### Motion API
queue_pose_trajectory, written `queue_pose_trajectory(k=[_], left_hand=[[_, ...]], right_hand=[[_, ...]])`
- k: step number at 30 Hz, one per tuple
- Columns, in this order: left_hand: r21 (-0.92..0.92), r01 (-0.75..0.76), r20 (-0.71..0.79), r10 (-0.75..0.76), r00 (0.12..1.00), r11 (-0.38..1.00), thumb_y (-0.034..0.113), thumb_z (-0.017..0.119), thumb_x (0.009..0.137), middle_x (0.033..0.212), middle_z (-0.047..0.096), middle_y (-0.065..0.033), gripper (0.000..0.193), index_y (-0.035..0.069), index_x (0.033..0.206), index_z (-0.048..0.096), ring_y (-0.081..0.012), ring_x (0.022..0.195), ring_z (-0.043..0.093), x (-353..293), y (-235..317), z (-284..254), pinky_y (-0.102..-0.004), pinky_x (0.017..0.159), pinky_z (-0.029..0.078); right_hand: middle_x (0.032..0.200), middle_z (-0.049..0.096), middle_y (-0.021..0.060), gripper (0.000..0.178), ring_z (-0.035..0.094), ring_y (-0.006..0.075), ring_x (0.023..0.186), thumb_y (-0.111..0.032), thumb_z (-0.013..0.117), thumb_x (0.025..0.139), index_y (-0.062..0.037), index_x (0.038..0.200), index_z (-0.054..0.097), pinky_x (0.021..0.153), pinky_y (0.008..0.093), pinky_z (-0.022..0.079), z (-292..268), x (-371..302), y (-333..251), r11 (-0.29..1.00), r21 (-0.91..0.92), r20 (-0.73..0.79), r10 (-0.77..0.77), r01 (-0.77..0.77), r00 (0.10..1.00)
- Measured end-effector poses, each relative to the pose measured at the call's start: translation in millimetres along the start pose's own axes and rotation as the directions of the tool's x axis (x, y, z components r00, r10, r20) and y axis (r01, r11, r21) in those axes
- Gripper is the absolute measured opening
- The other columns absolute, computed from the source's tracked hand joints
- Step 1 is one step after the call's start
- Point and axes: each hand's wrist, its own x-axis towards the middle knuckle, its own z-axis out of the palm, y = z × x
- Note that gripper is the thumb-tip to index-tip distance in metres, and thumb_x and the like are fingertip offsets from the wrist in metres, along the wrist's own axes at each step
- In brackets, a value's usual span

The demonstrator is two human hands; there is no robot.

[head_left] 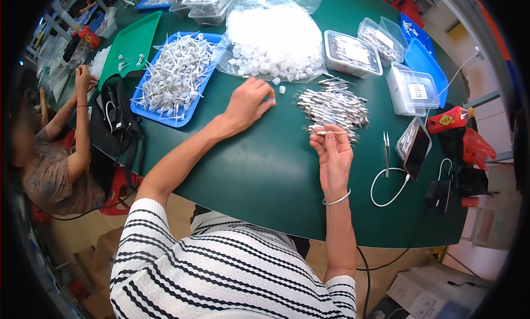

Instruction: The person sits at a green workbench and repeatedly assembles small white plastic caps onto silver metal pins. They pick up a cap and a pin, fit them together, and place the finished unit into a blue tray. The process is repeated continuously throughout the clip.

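White-headed pieces (179, 76), seemingly finished, heaped the blue tray (194, 105), while loose caps (270, 62) and metal rods (334, 106) awaited on the counter (248, 175), right hand (335, 153) pinching one rod (327, 132) by its pile, left hand's (248, 102) curled hold indeterminable.

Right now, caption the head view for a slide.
Right hand pinching a thin metal pin beside a pile of pins, left hand near white caps, at a green table.

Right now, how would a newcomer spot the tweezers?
On the green table, find the pile of thin metal rods by the right hand. Going right, before the dark-screened phone, lie the tweezers: silver, alone, visibly longer than the rods.
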Motion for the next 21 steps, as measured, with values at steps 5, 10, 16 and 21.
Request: queue_pose_trajectory(k=[5,10,16,21], left_hand=[[-0.61,0.501,0.312,-0.395,0.864,0.614,0.009,0.069,0.086,0.078,0.066,-0.0033,0.012,0.002,0.094,0.063,-0.0089,0.07,0.063,-42,27,-11,-0.0214,0.062,0.05],[-0.785,0.614,0.543,-0.381,0.748,0.086,0.012,0.067,0.09,0.09,0.068,-0.0054,0.019,0.0,0.104,0.066,-0.0093,0.078,0.064,-41,44,-15,-0.0213,0.072,0.054],[-0.797,0.591,0.599,-0.286,0.748,-0.124,0.009,0.063,0.092,0.1,0.067,-0.0069,0.024,-0.001,0.114,0.065,-0.0089,0.085,0.064,-44,52,-16,-0.0203,0.076,0.053],[-0.75,0.594,0.659,-0.252,0.709,-0.289,0.008,0.063,0.092,0.1,0.068,-0.0082,0.024,0.001,0.114,0.063,-0.0097,0.083,0.064,-49,42,-11,-0.0209,0.074,0.054]], right_hand=[[0.104,0.065,0.012,0.017,0.066,0.0185,0.093,-0.007,0.057,0.096,0.0003,0.111,0.056,0.084,0.0291,0.055,17,-3,-1,0.996,-0.021,0.046,0.085,-0.084,0.995],[0.102,0.065,0.0138,0.014,0.067,0.0196,0.091,-0.005,0.057,0.095,0.0021,0.108,0.057,0.083,0.0299,0.056,38,-1,1,0.998,-0.014,0.149,0.066,-0.064,0.987],[0.099,0.065,0.0138,0.012,0.068,0.0206,0.09,-0.005,0.057,0.095,0.0027,0.105,0.056,0.083,0.0307,0.056,44,-4,13,0.998,0.055,0.105,0.038,-0.044,0.994],[0.097,0.065,0.0131,0.012,0.067,0.0194,0.088,-0.005,0.058,0.095,0.0031,0.104,0.057,0.081,0.0302,0.056,47,-7,7,0.999,-0.036,0.087,-0.025,0.028,0.996]])
